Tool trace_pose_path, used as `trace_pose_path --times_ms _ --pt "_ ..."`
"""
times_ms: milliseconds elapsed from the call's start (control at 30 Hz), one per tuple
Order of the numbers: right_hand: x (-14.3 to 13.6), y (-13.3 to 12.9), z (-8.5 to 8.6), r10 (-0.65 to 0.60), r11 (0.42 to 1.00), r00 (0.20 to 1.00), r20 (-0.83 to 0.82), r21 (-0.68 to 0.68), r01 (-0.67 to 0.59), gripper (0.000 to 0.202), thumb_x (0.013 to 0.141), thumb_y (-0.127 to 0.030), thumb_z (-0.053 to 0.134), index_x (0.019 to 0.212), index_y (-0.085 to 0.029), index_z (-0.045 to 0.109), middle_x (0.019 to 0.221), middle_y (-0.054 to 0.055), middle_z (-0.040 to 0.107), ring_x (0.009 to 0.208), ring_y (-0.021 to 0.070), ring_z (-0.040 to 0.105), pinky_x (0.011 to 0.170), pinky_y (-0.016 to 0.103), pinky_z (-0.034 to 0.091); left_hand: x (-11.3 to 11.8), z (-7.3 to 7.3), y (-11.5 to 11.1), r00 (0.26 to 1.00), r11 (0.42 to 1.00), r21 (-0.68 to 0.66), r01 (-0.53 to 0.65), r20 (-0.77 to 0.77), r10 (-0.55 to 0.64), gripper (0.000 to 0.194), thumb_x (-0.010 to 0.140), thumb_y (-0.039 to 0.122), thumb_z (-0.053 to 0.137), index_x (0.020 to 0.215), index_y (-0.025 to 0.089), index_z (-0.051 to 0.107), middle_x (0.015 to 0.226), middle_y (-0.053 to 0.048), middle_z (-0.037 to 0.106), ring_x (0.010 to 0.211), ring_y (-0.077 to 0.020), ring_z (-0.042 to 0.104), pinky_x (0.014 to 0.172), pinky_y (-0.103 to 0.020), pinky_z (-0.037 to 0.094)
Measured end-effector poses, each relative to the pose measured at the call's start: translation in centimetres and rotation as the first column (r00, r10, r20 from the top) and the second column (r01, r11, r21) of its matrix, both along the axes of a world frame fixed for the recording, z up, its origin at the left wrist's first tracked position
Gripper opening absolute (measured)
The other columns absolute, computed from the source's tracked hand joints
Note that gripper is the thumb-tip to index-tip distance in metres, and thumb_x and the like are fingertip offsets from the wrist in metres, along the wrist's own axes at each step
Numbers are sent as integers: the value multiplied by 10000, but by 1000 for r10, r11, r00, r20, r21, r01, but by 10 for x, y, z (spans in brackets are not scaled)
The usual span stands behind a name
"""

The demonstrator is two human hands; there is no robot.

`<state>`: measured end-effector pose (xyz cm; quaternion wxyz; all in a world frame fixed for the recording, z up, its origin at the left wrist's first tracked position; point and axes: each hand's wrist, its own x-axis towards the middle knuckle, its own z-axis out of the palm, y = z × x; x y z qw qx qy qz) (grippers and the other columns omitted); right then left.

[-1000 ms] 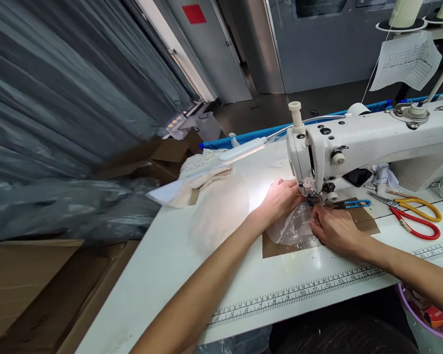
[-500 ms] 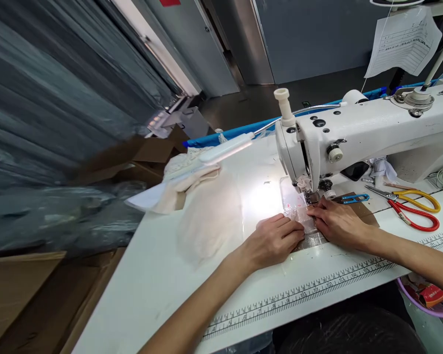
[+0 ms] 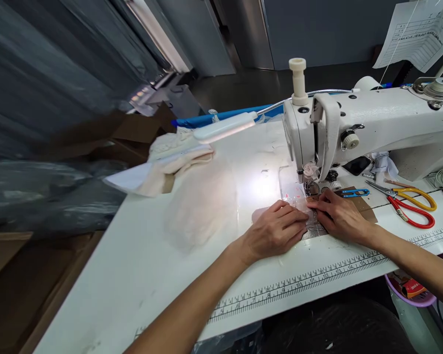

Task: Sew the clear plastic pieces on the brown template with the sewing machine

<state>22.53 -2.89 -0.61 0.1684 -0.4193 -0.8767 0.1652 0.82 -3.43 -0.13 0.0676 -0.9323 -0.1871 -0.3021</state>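
In the head view, a thin, sheer whitish piece of fabric [image 3: 298,202] lies under the needle area of the white sewing machine [image 3: 398,115]. My left hand [image 3: 275,228] rests on the fabric from the left, fingers bent and pressed together on it. From the right, my right hand [image 3: 341,216] pinches the fabric edge close beside the presser foot [image 3: 311,190]. My fingertips partly cover the fabric between the hands. Below them a strip of the metal needle plate [image 3: 315,231] shows.
Blue thread snips [image 3: 354,193] and red-and-yellow-handled scissors [image 3: 409,204] lie to the right. A lamp [image 3: 225,127] shines over the table. Pale sheer fabric [image 3: 203,211] and folded cream cloth [image 3: 184,164] lie left. A printed ruler [image 3: 299,285] runs along the front edge.
The camera view has tilted and shifted, so the machine sits differently in the picture. Both hands stay on the fabric by the presser foot, with little visible movement.
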Motion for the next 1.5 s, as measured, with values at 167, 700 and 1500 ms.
trace_pose_path --times_ms 167,700,1500 --pt "5 3 -2 8 1000 999 -37 -15 -9 413 968 -218 359 1314 -149 572 1069 132 564 859 202 589 799 363 533 1 1 -2 998 996 90 -11 -66 17 130 949 125 530 862 156 622 894 -45 739 779 -142 674 690 -303 508" --pt "2 13 20 87 996 957 276 -14 -87 355 972 -274 397 1257 -195 593 1030 124 586 740 190 546 595 295 430 -5 -2 -3 989 992 42 -118 -83 121 162 945 149 524 847 174 651 946 -25 746 703 -132 639 632 -298 463" --pt "19 7 5 146 989 989 32 20 -147 360 963 -240 440 1243 -258 665 1066 95 556 889 180 564 775 327 511 -1 -1 -1 999 998 29 -50 -1 50 77 931 132 560 937 161 632 914 -38 744 712 -133 650 681 -295 499"
